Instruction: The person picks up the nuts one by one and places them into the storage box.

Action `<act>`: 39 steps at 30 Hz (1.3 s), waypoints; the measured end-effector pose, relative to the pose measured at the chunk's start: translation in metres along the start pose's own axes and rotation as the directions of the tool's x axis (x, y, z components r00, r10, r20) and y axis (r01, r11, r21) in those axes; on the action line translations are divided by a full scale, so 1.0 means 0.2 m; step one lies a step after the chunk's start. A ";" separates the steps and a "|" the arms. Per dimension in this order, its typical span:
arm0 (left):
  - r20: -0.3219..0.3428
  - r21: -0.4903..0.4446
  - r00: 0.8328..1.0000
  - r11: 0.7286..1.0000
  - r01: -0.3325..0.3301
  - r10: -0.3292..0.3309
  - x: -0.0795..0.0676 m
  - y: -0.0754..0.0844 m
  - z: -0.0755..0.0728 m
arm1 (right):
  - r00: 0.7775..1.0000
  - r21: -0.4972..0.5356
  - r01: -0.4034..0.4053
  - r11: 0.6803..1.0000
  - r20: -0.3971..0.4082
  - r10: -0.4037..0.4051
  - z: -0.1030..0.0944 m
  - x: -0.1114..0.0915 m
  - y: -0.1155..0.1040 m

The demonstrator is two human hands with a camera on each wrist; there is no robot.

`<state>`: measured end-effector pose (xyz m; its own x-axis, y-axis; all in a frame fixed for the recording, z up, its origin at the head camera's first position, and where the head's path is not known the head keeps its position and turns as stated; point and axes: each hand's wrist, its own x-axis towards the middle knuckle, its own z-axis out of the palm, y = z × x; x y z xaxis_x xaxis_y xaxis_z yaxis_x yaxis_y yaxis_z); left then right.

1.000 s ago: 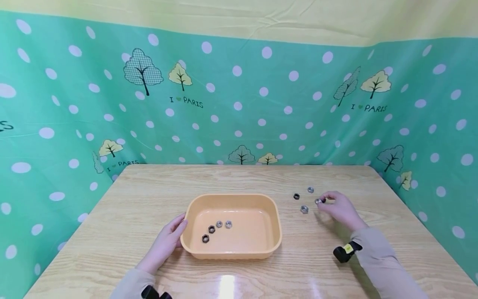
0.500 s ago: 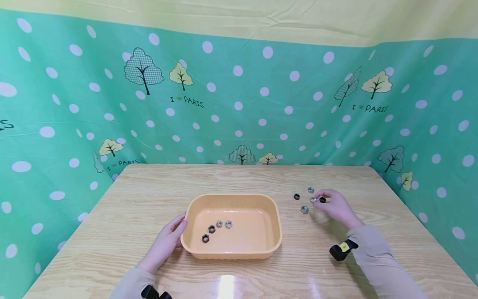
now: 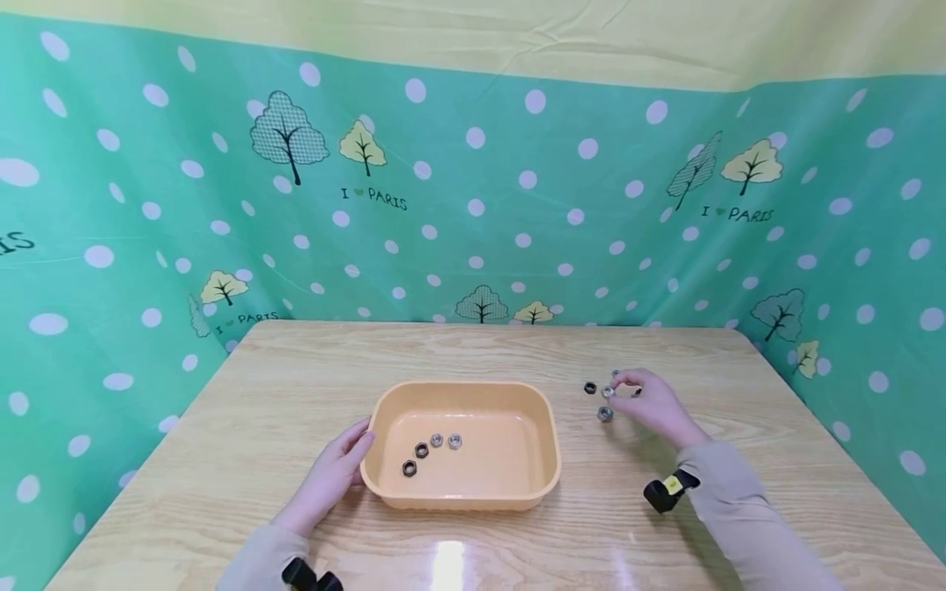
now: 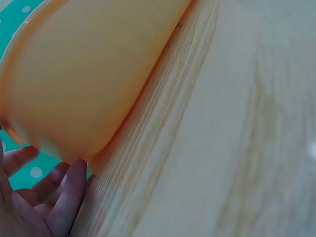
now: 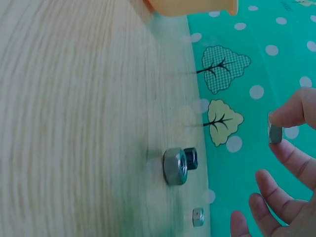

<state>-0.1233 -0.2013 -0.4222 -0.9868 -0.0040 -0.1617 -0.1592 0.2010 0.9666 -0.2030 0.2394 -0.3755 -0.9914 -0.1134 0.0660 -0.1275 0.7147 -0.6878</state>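
My left hand (image 3: pixel 328 476) holds the left end of a peach plastic bin (image 3: pixel 461 502), thumb at the rim; in the left wrist view its fingers (image 4: pixel 74 192) touch the outer wall. Inside the bin lie two black hex nuts (image 3: pixel 410 469) and two silver ones (image 3: pixel 455 442). Between thumb and index finger, my right hand (image 3: pixel 654 406) pinches a silver hex nut (image 5: pixel 275 129) just above the table. Around it on the table are a larger silver nut (image 3: pixel 604 414), a black nut (image 3: pixel 590 387) and a half-hidden silver nut (image 3: pixel 616 373). Another black nut (image 3: pixel 638 393) is mostly covered by the right hand.
The wooden table (image 3: pixel 355 353) runs back to a green dotted cloth (image 3: pixel 473 238) that hangs behind and along both sides. Wood surface lies between the bin and the loose nuts. A black wrist camera (image 3: pixel 661 494) sits below the right forearm.
My right hand has moved left with the silver nut, away from the black nut beside it. My left hand and the bin have stayed in place; the head view shifts slightly.
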 end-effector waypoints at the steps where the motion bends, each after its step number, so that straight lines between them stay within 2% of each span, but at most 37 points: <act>1: 0.001 0.004 1.000 1.000 -0.002 0.002 0.00 0.00 0.00 | 1.000 0.009 0.005 1.000 0.002 -0.005 0.00 0.00 -0.01; 9: 0.011 0.002 1.000 1.000 0.002 -0.002 0.00 0.02 0.00 | 0.997 0.056 0.071 0.996 0.008 -0.071 0.02 0.02 -0.06; 17: 0.026 -0.012 1.000 1.000 -0.004 0.005 0.01 0.03 0.00 | 0.996 0.081 0.082 0.993 0.024 -0.084 0.05 0.02 -0.10; 26: 0.023 0.003 1.000 1.000 -0.003 0.003 0.00 0.03 0.00 | 0.989 0.135 0.136 0.982 0.035 -0.142 0.09 0.03 -0.13; 33: 0.011 -0.005 1.000 1.000 -0.011 0.011 0.00 0.02 0.01 | 0.988 0.150 0.145 0.978 0.033 -0.151 0.12 0.04 -0.18; 39: 0.019 -0.011 1.000 1.000 -0.011 0.012 -0.01 0.01 0.00 | 0.984 0.137 0.152 0.979 0.069 -0.163 0.14 0.06 -0.24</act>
<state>-0.1219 -0.2001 -0.4198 -0.9879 0.0167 -0.1541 -0.1482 0.1907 0.9704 -0.2079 0.1842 -0.3631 -0.9528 -0.2755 0.1273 -0.2717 0.5874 -0.7623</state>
